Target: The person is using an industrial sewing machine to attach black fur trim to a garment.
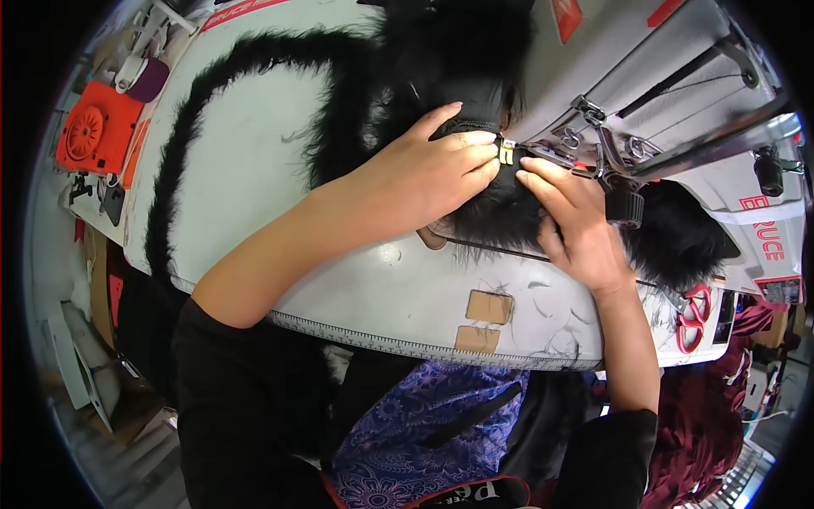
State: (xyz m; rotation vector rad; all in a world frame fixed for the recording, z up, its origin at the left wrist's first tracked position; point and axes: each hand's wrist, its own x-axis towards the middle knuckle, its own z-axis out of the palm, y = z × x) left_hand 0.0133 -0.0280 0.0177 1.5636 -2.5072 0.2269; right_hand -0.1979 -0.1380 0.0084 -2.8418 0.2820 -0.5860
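Black fur fabric point(487, 216) lies on the white bed point(398, 271) of a sewing machine. My left hand point(437, 170) rests on the black material, thumb spread away and fingers stretched toward the lit needle area. Close by on the right, my right hand point(581, 220) has its fingers extended onto the same piece, with the thumb apart near the fabric's edge. A yellow-lit presser foot point(507, 153) sits between the fingertips of both hands. A long black fur strip point(176, 161) curves away to the left.
The machine head point(627, 68) rises at the upper right. Red-handled scissors point(695, 318) lie at the right edge. Two tan patches point(490, 307) and loose hairs are on the front surface, above a ruler tape point(381, 341). An orange case point(95, 131) stands far left.
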